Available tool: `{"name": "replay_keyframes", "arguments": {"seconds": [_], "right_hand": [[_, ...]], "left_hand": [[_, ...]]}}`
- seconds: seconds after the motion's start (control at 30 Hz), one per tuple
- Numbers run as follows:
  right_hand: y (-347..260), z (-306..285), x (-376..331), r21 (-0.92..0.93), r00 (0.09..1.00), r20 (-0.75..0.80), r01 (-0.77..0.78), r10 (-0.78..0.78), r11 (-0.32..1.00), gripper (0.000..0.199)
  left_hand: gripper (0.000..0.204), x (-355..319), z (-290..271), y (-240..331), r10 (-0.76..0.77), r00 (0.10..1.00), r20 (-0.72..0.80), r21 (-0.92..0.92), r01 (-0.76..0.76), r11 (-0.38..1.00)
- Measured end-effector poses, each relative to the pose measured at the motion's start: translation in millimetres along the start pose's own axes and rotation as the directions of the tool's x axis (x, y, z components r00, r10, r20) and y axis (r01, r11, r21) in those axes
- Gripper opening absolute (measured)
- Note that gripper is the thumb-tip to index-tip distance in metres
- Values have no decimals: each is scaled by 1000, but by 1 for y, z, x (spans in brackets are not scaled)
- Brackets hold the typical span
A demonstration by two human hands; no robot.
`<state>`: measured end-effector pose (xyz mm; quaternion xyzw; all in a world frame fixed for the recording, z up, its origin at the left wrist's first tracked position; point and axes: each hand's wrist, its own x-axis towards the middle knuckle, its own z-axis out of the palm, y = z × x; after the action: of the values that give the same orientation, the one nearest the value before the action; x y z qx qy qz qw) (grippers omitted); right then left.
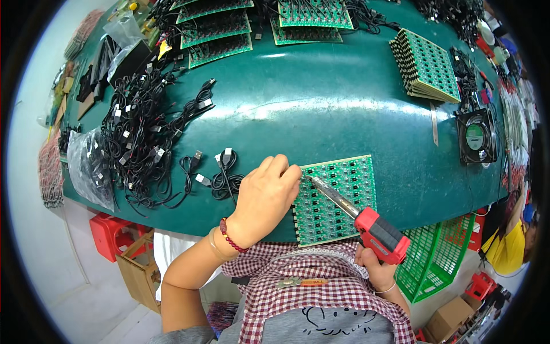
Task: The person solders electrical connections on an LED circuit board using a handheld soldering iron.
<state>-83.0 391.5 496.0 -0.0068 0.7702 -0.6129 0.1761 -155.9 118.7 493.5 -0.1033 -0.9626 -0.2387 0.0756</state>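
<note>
Head view, nearest the body: a red-and-black soldering iron [366, 221] is grasped by the right hand [375, 266], the fingers being wrapped round its handle at the table's near edge. Its metal shaft is angled up and to the left, and the tip is seen touching the upper left corner of a green circuit board panel [344, 200] lying flat on the green table [321, 109]. The left hand [264, 198] is rested on the left edge of that panel, fingers curled and fingertips pressed beside the iron's tip; whether anything small is pinched between them cannot be told. A red bead bracelet [232, 238] is worn on the left wrist.

Just left of the left hand, a few coiled black cables with connectors [220, 172] are laid out singly. Further left, a large tangled heap of black cables [137, 132] is noted. On the right, a small black fan [475, 137] is set near the table edge, and a stack of green boards [425, 64] lies beyond it. Along the far edge, further green panels [215, 28] are spread.
</note>
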Motion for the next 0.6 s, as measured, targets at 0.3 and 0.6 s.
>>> {"name": "replay_keyframes", "arguments": {"seconds": [0.3,0.6], "right_hand": [[10,-4,0,-135,999,2,-46,47,990,21],[-15,-6,-4,157,996,40,-90,85,983,17]], "left_hand": [[15,4,-4,0,14,997,80,-22,-13,1000],[12,6,-5,1,12,995,98,-4,-11,1000]]}}
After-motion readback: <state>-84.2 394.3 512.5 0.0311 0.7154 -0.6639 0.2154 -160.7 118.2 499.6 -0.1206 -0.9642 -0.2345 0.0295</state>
